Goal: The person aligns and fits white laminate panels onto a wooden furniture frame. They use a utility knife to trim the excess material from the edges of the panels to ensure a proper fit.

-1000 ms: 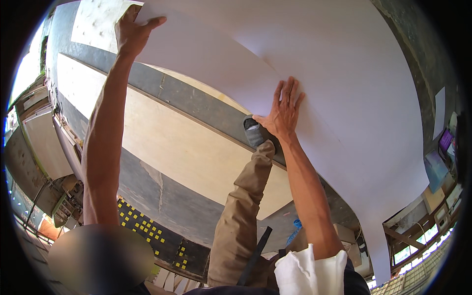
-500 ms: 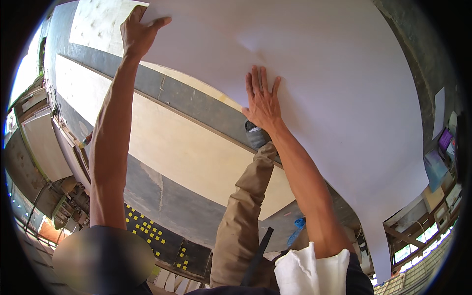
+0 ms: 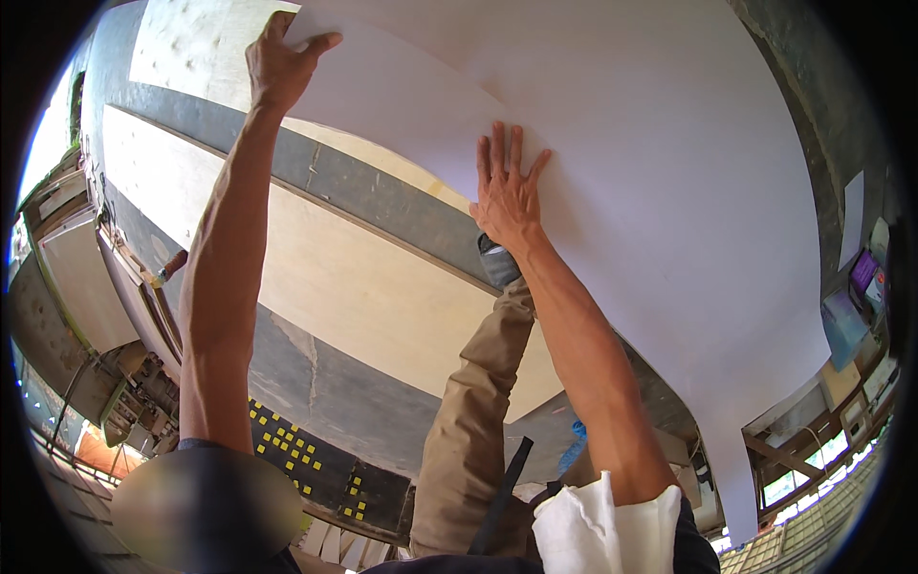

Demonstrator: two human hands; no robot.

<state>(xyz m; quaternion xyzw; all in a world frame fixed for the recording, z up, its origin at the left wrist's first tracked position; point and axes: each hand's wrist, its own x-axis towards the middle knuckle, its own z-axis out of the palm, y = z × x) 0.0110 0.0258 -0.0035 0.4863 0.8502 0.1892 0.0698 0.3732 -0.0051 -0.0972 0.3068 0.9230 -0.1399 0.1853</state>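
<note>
A large, thin white sheet (image 3: 660,210) spreads over a pale panel and a dark surface, its near-left edge lifted and bowed. My left hand (image 3: 283,67) pinches the sheet's far-left corner, thumb on top and fingers hidden beneath or behind it. Lying flat near the sheet's edge, my right hand (image 3: 510,189) presses on it with fingers spread. Below the raised edge, a strip of the pale panel (image 3: 373,158) shows. Just under my right wrist is a dark grey foot covering (image 3: 498,262) at the end of a leg in brown trousers (image 3: 469,383).
A long pale wooden board (image 3: 373,297) lies on the dark surface (image 3: 287,344) nearer me. Another light board (image 3: 186,48) lies at the far left. A brush or roller (image 3: 172,266) sits at the left edge. Purple and blue packages (image 3: 854,297) stand at the right.
My left hand has moved slightly right with the sheet's corner, and a longer curved fold shows in the sheet. My right hand stays flat in almost the same place.
</note>
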